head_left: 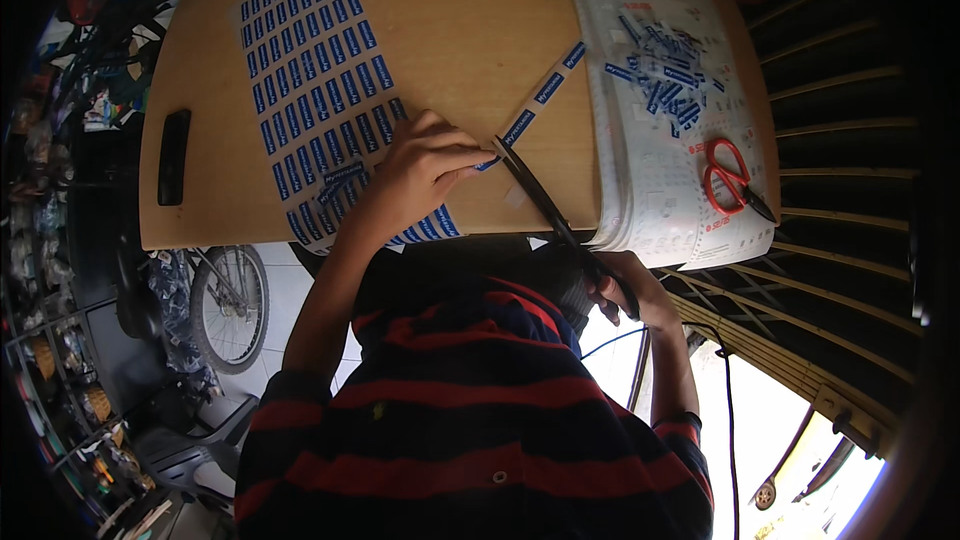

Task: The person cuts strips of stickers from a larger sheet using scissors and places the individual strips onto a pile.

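Note:
My left hand (pixel 420 175) pinches the near end of a long white strip of blue labels (pixel 545 90) that runs diagonally up across the wooden table (pixel 470 20). My right hand (pixel 625 285) grips the handles of black scissors (pixel 540 195), whose blades point up-left and meet the strip beside my left fingertips. Under my left hand lies a printed sheet with rows of blue labels (pixel 310 80).
Red-handled scissors (pixel 730 175) lie on a white printed sheet (pixel 660 200) at the table's right, with a pile of cut blue labels (pixel 665 70) above them. A black phone (pixel 173 156) rests near the left edge. A bicycle wheel (pixel 230 305) stands below the table.

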A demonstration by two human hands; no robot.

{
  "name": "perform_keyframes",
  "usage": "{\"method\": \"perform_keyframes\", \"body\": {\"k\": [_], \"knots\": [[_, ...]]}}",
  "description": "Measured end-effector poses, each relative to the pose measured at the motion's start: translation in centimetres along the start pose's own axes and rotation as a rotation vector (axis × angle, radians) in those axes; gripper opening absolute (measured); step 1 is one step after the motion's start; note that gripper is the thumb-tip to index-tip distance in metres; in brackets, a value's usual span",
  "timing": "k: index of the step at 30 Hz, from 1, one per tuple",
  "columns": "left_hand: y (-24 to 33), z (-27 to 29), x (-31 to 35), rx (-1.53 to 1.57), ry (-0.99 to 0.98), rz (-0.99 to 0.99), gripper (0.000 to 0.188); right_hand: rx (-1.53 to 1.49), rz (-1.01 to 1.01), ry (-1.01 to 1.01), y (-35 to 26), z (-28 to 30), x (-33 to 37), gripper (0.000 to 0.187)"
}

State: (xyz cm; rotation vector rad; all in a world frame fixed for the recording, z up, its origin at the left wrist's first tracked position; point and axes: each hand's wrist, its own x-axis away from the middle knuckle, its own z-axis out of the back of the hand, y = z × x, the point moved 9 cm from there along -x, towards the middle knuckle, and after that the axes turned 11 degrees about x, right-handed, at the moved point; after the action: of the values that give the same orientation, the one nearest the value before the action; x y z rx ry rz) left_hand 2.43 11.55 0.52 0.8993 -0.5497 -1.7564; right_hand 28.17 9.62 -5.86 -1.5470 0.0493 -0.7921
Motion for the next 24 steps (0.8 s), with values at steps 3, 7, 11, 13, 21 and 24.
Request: {"method": "perform_keyframes", "body": {"k": [3, 7, 11, 13, 21, 24], "knots": [[0.4, 0.0, 0.4, 0.003, 0.016, -0.031, 0.025, 0.035, 0.008, -0.007, -0.5, 0.2, -0.3, 0.071], [0.6, 0.0, 0.6, -0.001, 0.025, -0.038, 0.025, 0.103, 0.015, 0.005, -1.1, 0.7, -0.5, 0.068], [0.7, 0.2, 0.7, -0.031, 0.036, -0.045, 0.025, 0.187, -0.034, 0.016, -1.1, 1.1, -0.6, 0.074], [0.9, 0.7, 0.9, -0.046, 0.050, -0.041, 0.025, 0.211, -0.068, 0.012, -0.8, 1.2, -0.6, 0.078], [-0.2, 7.9, 6.0, -0.318, 0.116, 0.114, 0.032, 0.163, 0.042, 0.074, -1.9, 0.6, -0.8, 0.073], [-2.3, 9.5, 8.0, -0.365, 0.049, 0.246, 0.036, 0.175, 0.016, 0.051, -1.4, 0.2, -0.6, 0.075]]}}
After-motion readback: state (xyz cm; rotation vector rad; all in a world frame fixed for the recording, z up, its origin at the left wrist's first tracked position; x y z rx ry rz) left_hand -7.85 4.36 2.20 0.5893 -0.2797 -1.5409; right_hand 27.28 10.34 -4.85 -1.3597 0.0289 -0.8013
